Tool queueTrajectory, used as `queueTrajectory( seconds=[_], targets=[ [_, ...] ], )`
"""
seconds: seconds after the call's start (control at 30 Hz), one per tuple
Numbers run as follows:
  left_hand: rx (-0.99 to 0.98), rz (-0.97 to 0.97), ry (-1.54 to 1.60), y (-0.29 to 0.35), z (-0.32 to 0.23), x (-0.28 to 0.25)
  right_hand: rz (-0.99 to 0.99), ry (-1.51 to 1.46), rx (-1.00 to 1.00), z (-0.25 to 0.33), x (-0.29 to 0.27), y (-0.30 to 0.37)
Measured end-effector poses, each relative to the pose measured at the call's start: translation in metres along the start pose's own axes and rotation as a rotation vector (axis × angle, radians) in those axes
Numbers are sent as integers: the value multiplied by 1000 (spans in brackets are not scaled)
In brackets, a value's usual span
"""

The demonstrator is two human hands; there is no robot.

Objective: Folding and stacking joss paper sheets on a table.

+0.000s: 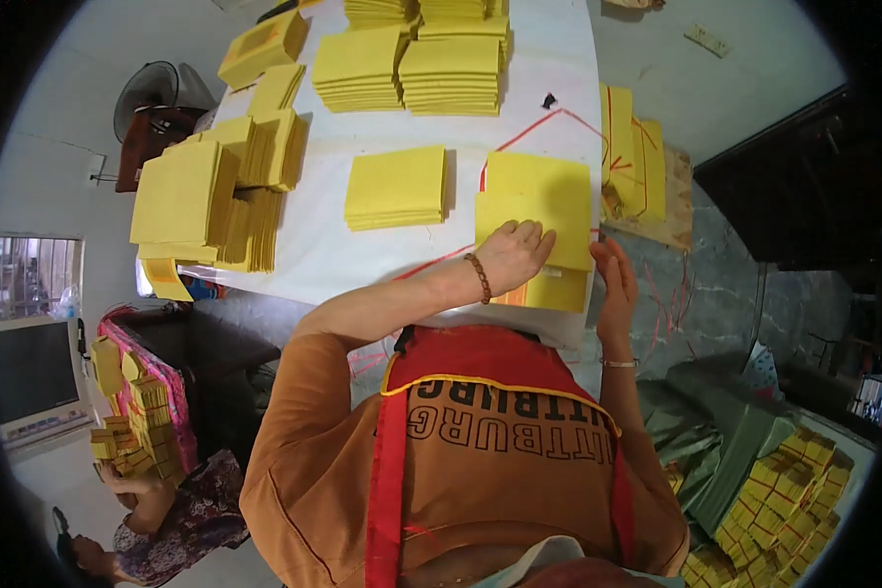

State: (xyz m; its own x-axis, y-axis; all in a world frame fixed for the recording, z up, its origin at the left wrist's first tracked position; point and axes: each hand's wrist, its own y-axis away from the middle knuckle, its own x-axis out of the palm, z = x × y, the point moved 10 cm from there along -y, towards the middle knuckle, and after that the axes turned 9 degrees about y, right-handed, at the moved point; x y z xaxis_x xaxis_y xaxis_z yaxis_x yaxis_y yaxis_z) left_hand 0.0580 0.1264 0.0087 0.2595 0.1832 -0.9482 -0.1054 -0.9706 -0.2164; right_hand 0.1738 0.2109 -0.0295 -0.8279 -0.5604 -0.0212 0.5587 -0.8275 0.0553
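Sitting at eight o'clock, a co-worker (157,505) has forearms raised beside yellow bundles. Across to ten, tall yellow stacks (176,201) crowd the white table (363,260); a low yellow stack (392,186) lies alone toward eleven. Now the left hand (519,257), just above three, bracelet on the wrist, lies over the yellow paper pile (534,201), which sits near the table's right edge, toward two! Its fingers are bent and close together; whether they pinch a sheet, I can't tell. At three, the right hand (614,279) stands beside that pile, fingers unclenched and pointing up. Red-tied bundles (647,162) rest beyond, at two; more bundles (784,500) fill four.
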Motion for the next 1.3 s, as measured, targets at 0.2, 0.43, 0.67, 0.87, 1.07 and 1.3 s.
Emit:
queueTrajectory(
  seconds=[0.2, 0.43, 0.67, 0.87, 1.07, 1.3],
  targets=[
    [-26, -561, 128, 33, 48, -138, -102, 9, 73, -9, -18, 0],
    [-338, -209, -228, 115, 158, -78, -54, 69, 109, -23, -7, -3],
    [-422, -161, -151, 124, 168, -66, -8, 106, 88, -15, 3, -5],
    [-447, -128, -155, 138, 178, -37, -21, 132, 114, -13, 6, -6],
    [-452, -28, -188, 144, 177, -22, -27, 95, 114, -17, 7, -7],
    [-436, 29, -2, 137, 179, -40, -17, 287, -42, -5, 2, -3]
  ],
)
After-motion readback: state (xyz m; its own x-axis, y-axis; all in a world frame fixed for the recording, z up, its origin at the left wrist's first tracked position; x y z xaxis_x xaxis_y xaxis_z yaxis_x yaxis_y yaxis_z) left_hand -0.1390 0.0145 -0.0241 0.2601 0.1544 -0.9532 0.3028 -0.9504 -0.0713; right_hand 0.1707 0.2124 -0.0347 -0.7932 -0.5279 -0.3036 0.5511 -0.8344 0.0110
